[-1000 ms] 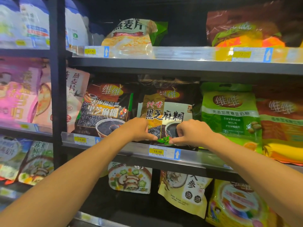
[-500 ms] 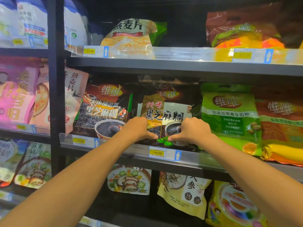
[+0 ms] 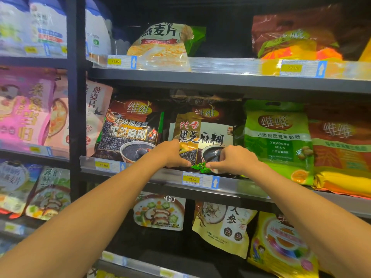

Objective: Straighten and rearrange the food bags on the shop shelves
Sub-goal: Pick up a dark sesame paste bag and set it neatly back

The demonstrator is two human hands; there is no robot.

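Both forearms extend forward and up to the middle shelf. The left hand and the right hand are each closed in a pinch on the lower edge of the black sesame paste bag, left hand at its lower left corner, right hand at lower centre-right; both are about equally near. The bag stands directly ahead of the hands on the shelf, long axis vertical, top leaning slightly back. Any straightening would probably act through this bottom edge. The price tag just below reads 19.90. Beside it to the left stands a second dark sesame bag; to the right, a green bag reads "Soybean Milk Powder". On the upper shelf a tag reads 22.90.
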